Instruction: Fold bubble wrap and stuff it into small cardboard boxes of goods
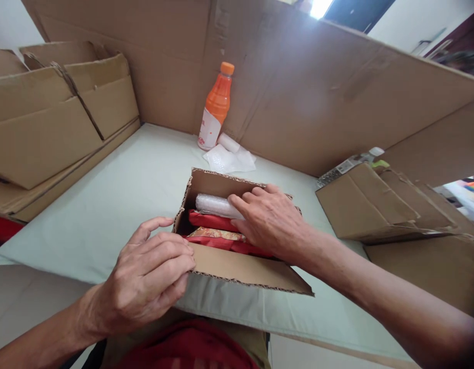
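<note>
A small open cardboard box (240, 265) sits in front of me, its near flap folded outward. Inside it are a roll of bubble wrap (214, 205) along the far side, a red packet (210, 220), and a patterned gold-and-red packet (217, 234) nearer to me. My left hand (152, 266) grips the box at its near left corner, fingers curled over the flap and one digit stretched along the left wall. My right hand (268, 220) reaches over the right side, thumb and index finger around the right end of the bubble wrap roll. That end is hidden by the hand.
Behind the box stand an orange drink bottle (217, 105) and a crumpled piece of bubble wrap (229, 158). Large cardboard boxes (48, 118) are at left, with more boxes (368, 205) and a clear bottle (348, 165) at right. A tall cardboard wall (283, 92) encloses the back.
</note>
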A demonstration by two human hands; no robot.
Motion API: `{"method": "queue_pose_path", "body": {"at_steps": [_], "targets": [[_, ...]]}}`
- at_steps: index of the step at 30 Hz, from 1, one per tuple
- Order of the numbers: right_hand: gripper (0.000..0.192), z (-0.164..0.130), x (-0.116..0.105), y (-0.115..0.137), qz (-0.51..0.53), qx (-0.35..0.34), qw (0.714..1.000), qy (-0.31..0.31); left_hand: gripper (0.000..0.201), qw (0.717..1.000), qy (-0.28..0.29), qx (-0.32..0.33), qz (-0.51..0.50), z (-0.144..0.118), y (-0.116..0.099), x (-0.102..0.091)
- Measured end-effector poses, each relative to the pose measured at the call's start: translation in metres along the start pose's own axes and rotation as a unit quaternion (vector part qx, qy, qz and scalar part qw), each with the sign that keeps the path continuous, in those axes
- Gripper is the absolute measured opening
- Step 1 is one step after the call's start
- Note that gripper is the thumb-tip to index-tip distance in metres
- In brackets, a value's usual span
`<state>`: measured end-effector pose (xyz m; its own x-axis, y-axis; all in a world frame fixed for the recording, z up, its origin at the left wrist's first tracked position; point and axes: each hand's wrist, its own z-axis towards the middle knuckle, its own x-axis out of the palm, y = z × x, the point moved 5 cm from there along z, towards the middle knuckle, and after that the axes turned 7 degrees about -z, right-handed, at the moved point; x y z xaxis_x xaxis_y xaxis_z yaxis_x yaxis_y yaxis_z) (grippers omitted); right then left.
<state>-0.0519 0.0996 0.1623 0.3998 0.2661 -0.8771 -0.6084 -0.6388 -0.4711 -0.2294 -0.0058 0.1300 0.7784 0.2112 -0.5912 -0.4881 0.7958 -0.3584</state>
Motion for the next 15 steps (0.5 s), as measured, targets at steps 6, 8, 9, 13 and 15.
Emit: {"method": "queue_pose_path", "body": {"at_steps": [6,8,9,13,15], "targets": [[0.007,0.016,0.001,0.005,0.007,-0.029,0.992,0.123,0.019,1.0,-0.008,0.002,0.004,0.001,-0.001,0.0],[0.011,0.024,0.004,0.006,0.014,-0.035,0.988,0.152,0.02,1.0,-0.014,-0.001,0.009,0.001,-0.001,0.0],[0.014,0.028,0.004,0.007,0.016,-0.036,0.987,0.154,0.02,1.0,-0.017,-0.002,0.011,0.001,-0.001,0.0],[0.02,0.026,0.006,0.008,0.022,-0.035,0.989,0.145,0.021,1.0,-0.021,0.005,0.008,0.001,-0.003,-0.001],[0.015,0.018,0.004,0.008,0.018,-0.021,0.992,0.127,0.022,1.0,-0.019,0.008,0.006,0.001,-0.004,-0.001]]}}
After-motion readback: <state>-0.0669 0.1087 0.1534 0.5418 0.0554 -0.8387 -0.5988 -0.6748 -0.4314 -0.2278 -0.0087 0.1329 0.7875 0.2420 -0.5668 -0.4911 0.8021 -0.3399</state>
